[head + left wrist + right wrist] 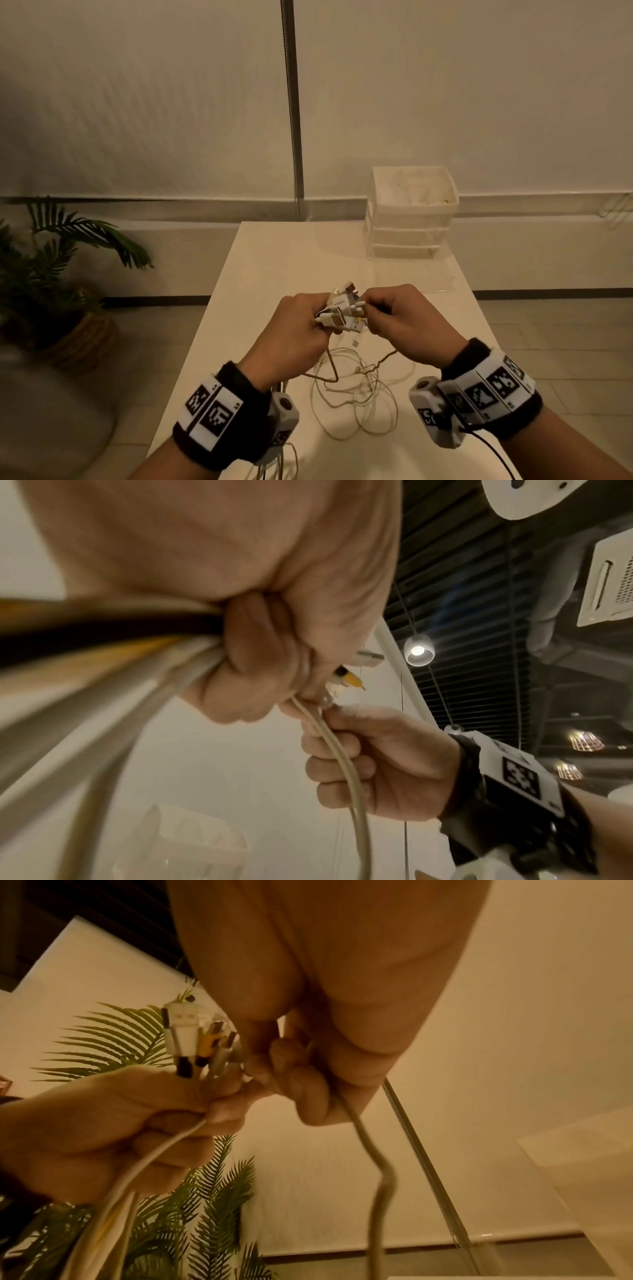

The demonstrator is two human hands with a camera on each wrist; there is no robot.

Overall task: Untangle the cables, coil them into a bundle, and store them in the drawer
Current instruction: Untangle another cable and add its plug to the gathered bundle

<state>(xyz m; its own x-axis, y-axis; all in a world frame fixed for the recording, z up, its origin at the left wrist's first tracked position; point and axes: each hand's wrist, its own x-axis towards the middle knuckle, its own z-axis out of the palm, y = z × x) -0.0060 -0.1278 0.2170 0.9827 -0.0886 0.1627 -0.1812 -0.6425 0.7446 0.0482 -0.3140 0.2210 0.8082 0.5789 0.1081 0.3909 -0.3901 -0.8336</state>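
Observation:
Above the middle of the white table (274, 260), my left hand (298, 329) grips a bunch of cable ends, and their white, yellow and metal plugs (342, 308) stick out of the fist. The same plugs (195, 1039) show in the right wrist view above my left hand (120, 1123). My right hand (400, 318) pinches one thin cable (373, 1177) right beside the plugs. Loose loops of white cables (356, 394) hang from both hands onto the table. A white stack of drawers (407, 219) stands at the table's far right, apparently all closed.
A potted palm (51, 274) stands on the floor left of the table. A metal pole (293, 102) rises behind the table's far edge. A clear plastic sheet or lid (418, 274) lies in front of the drawers. A black lead (493, 452) runs from my right wrist camera.

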